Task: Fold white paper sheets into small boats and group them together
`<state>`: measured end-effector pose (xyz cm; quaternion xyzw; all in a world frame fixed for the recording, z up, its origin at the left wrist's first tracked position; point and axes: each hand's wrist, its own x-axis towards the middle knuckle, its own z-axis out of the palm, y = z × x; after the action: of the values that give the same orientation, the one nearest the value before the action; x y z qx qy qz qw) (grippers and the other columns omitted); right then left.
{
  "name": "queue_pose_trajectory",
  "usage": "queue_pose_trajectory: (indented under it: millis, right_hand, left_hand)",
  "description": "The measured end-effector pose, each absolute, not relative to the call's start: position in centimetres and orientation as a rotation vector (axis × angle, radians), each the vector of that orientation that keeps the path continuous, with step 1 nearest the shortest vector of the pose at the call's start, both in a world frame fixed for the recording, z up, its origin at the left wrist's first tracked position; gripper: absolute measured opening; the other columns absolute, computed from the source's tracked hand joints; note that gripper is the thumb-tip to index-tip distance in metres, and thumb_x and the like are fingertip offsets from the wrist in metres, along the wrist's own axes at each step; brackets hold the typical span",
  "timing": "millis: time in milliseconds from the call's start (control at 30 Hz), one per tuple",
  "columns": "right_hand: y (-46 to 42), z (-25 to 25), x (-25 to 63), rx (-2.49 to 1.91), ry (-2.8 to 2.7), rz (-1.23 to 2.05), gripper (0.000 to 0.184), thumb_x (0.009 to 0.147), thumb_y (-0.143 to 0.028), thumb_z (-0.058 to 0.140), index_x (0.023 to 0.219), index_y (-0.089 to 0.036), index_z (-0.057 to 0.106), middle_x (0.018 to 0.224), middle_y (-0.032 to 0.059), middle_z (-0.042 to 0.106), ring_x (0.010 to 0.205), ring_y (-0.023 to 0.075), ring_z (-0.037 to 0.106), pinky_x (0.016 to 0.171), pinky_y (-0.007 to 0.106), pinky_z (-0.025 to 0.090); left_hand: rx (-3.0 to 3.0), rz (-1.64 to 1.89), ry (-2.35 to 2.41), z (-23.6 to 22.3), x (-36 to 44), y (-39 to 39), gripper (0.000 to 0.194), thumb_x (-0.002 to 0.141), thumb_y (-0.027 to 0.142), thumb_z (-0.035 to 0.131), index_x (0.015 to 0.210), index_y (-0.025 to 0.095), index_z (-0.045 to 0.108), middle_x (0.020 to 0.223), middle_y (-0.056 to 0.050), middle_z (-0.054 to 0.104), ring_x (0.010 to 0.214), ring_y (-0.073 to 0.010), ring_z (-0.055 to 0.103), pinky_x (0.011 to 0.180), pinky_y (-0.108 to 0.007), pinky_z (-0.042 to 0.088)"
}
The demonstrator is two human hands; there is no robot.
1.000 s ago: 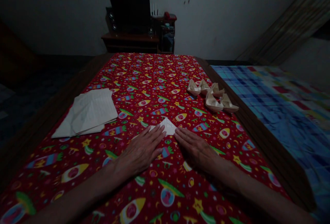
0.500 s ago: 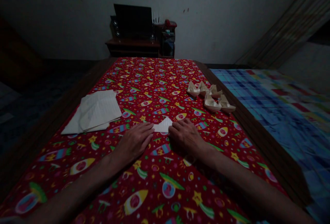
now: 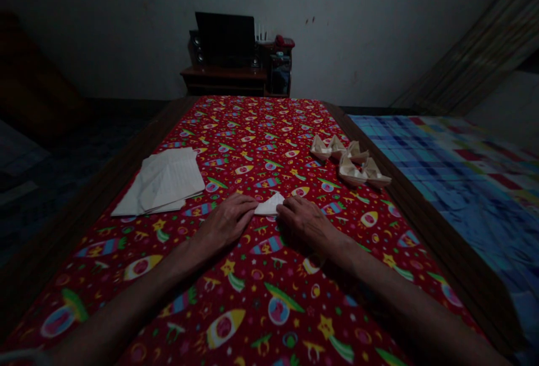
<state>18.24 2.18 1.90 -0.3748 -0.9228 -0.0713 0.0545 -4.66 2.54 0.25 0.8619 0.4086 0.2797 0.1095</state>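
A small folded sheet of white paper (image 3: 269, 205), roughly triangular with its peak upward, lies on the red patterned tablecloth between my hands. My left hand (image 3: 232, 214) has its fingers pressed together on the paper's left end. At the other end my right hand (image 3: 304, 215) grips the paper, fingers curled over the edge. The fingers cover both ends, so only the middle shows. Beyond my right hand stand several folded paper boats (image 3: 352, 170) in a cluster. To the left of my left hand lies a stack of loose paper sheets (image 3: 168, 178).
The red tablecloth (image 3: 236, 158) covers the middle of a long brown table (image 3: 457, 259). Against the far wall, a monitor (image 3: 225, 39) stands on a wooden desk (image 3: 223, 77) with a red telephone (image 3: 284, 41) beside it. A plaid-covered surface (image 3: 404, 147) extends along the right.
Less of the folded paper shows at its left end, and its outline looks more slanted. Both hands still hold it. The whole view has shifted slightly.
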Motion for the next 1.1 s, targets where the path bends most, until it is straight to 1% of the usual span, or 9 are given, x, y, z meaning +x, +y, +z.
queue_pose_trajectory:
  millis: [200,300,433,533,600,667,767,900,1100]
  right_hand:
    - [2.2,1.7,17.9,-1.215,-2.796,-0.276,0.012,0.091,-0.016,0.047,0.096,-0.016,0.057,0.091,0.0071,0.058,0.083,0.0194,0.048,0.069,0.029,0.038]
    - [2.2,1.5,17.7,-1.284,-2.754,-0.294,0.01,0.09,-0.018,0.048,0.094,-0.017,0.058,0.09,0.0068,0.059,0.082,0.0193,0.049,0.063,0.028,0.037]
    - [2.1,1.3,17.6,-1.294,-2.657,-0.323,0.013,0.091,-0.017,0.046,0.092,-0.018,0.059,0.087,0.006,0.061,0.079,0.0183,0.051,0.058,0.026,0.034]
    - [1.8,1.3,17.4,-1.226,-2.598,-0.364,0.013,0.09,-0.017,0.046,0.09,-0.017,0.059,0.086,0.006,0.062,0.079,0.0179,0.051,0.059,0.026,0.033]
    - [1.7,1.3,17.3,-1.194,-2.562,-0.365,0.013,0.09,-0.017,0.047,0.088,-0.017,0.06,0.084,0.006,0.062,0.079,0.0174,0.051,0.059,0.026,0.033]
    - [1.5,1.2,17.1,-1.178,-2.517,-0.351,0.014,0.09,-0.017,0.047,0.087,-0.017,0.06,0.082,0.0054,0.062,0.076,0.0166,0.051,0.058,0.026,0.032]
    - [1.4,0.9,17.0,-1.159,-2.461,-0.33,0.014,0.09,-0.019,0.048,0.084,-0.017,0.06,0.079,0.0043,0.061,0.073,0.0155,0.051,0.056,0.026,0.03]
    - [1.5,0.7,16.8,-1.176,-2.404,-0.314,0.016,0.09,-0.021,0.046,0.084,-0.018,0.06,0.077,0.0046,0.061,0.071,0.0148,0.051,0.056,0.025,0.03]
    - [2.0,1.3,16.9,-1.337,-2.353,-0.33,0.015,0.088,-0.024,0.048,0.092,-0.017,0.061,0.074,0.0047,0.064,0.065,0.0152,0.054,0.054,0.026,0.029]
  left_hand:
    - [2.506,0.857,1.212,0.2,-4.6,2.5,0.029,0.091,0.025,0.043,0.112,0.018,0.063,0.112,-0.008,0.064,0.105,-0.0195,0.057,0.092,-0.038,0.048]
    - [2.388,0.912,1.296,0.2,-4.1,2.3,0.041,0.09,0.031,0.045,0.127,0.014,0.051,0.124,-0.013,0.057,0.115,-0.0232,0.053,0.097,-0.042,0.045]
    - [2.042,0.963,1.361,0.0,-3.1,2.0,0.063,0.086,0.033,0.048,0.14,0.007,0.028,0.117,-0.017,0.059,0.096,-0.02,0.063,0.076,-0.032,0.056]
    - [1.899,0.912,1.387,-0.3,-2.0,2.0,0.065,0.085,0.032,0.049,0.141,0.009,0.025,0.108,-0.013,0.064,0.081,-0.0172,0.067,0.066,-0.028,0.056]
    - [1.86,0.936,1.398,-0.3,-1.3,2.1,0.062,0.085,0.031,0.049,0.14,0.011,0.028,0.105,-0.011,0.066,0.079,-0.017,0.067,0.067,-0.029,0.056]
    - [1.871,0.989,1.44,-0.2,-0.6,2.4,0.053,0.084,0.028,0.049,0.134,0.012,0.038,0.103,-0.01,0.067,0.084,-0.0182,0.066,0.072,-0.031,0.054]
    - [1.939,0.957,1.565,0.1,0.3,2.7,0.029,0.082,0.025,0.049,0.106,0.011,0.058,0.091,-0.009,0.07,0.082,-0.0195,0.066,0.071,-0.03,0.053]
    - [1.963,0.887,1.657,0.5,1.2,2.8,0.015,0.079,0.02,0.049,0.076,0.014,0.062,0.068,-0.006,0.067,0.063,-0.0189,0.063,0.059,-0.029,0.05]
    - [2.012,0.881,1.681,0.9,1.7,2.4,0.017,0.074,0.014,0.05,0.083,0.014,0.064,0.079,-0.009,0.068,0.081,-0.0239,0.064,0.075,-0.033,0.049]
